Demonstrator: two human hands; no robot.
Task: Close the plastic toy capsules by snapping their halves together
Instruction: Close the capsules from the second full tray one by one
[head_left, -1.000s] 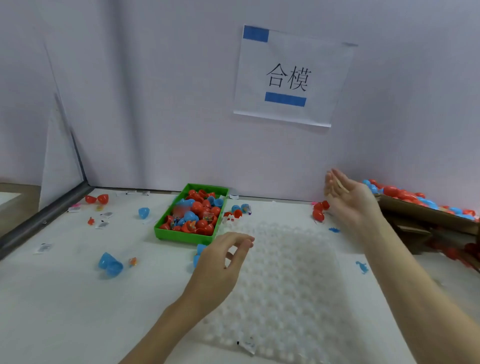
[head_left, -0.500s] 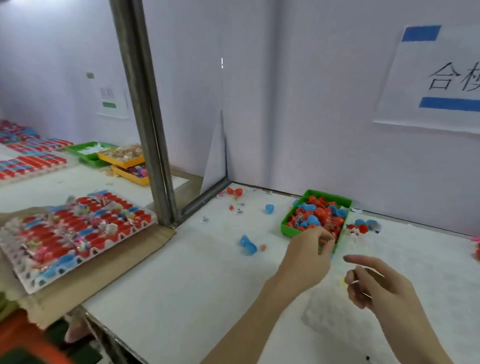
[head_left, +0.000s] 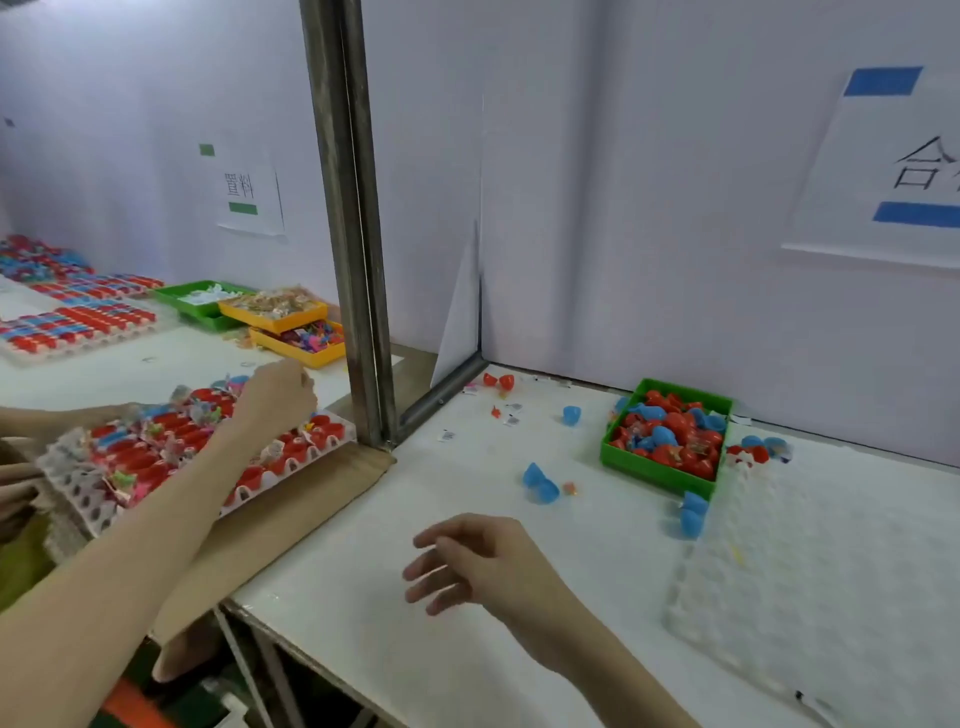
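A white tray (head_left: 298, 464) of open red and blue capsule halves with small toys in them lies on cardboard at the left, past a metal post. My left hand (head_left: 275, 397) reaches across it, fingers curled at its far edge. My right hand (head_left: 467, 558) hovers over the white table with relaxed fingers and holds nothing. A green bin (head_left: 655, 475) heaped with red and blue capsules sits at the back right. Beside it lies an empty white dimpled tray (head_left: 831, 571). An open blue capsule (head_left: 540, 484) lies on the table between my right hand and the bin.
The upright metal post (head_left: 353, 260) and a low rail divide the two tables. Cardboard (head_left: 291, 525) overhangs the gap. Another blue capsule (head_left: 693, 514) and red halves (head_left: 500, 382) lie loose. Yellow and green bins (head_left: 298, 343) and filled trays stand far left.
The view has swung left. My left hand left the green bin and reached across the post to the filled tray. My right hand dropped from the right side to hover over the table.
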